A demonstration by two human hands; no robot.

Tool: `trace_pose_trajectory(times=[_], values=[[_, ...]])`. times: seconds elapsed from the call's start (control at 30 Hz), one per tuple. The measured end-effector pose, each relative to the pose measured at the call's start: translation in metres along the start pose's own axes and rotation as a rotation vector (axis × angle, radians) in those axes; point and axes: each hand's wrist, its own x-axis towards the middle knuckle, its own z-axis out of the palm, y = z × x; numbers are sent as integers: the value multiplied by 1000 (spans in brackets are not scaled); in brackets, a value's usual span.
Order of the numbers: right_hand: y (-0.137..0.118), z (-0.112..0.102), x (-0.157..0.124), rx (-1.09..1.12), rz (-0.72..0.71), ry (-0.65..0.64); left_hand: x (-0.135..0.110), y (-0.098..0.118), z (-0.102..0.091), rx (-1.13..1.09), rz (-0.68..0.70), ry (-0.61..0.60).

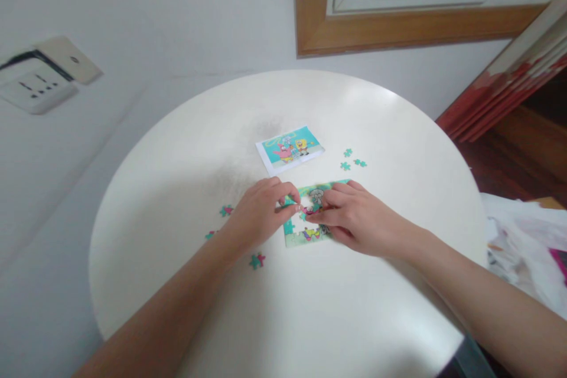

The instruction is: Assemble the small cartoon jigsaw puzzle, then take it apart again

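count, head view:
- 1 round table point(310, 319), smooth white top, faint sheen.
- 1 partly built jigsaw puzzle point(305, 236), a flat rectangle, mostly teal-green cartoon print with a white gap in its middle. it lies at table centre, under and between both hands.
- 1 reference picture point(290, 149), a small glossy card with a white border and the same cartoon figures, just beyond the puzzle and lying apart from it.
- 6 loose puzzle pieces, thin card with knobbed outlines. 3 are teal and lie close together right of the card point(348, 152) point(345, 166) point(360, 163). 3 are teal-and-pink and lie scattered by the left forearm point(226, 210) point(210, 235) point(256, 260).
- 2 bare hands.

grip:
- left hand point(259, 212): fingers curled, thumb and forefinger tips drawn together at the puzzle's left edge.
- right hand point(354, 218): fingers stretched low over the puzzle's right half, tips meeting the left hand's.
- a small pink bit point(309, 211) sits where the fingertips meet. the spot is blurred, so i cannot tell which hand, if either, has hold of it.

surroundings:
- 1 white plastic wall socket point(38, 88), left.
- 1 window frame point(398, 29), varnished wood, above the table.
- red-and-white slats point(509, 85) leaning at right.
- crumpled white sheet point(522, 236) at the right edge.
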Motion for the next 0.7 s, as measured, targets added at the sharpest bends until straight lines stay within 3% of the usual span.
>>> trace_pose_trajectory(times=[0.7], values=[[-4, -4, 5, -31, 3, -34, 5, -2, 1, -26, -40, -17]])
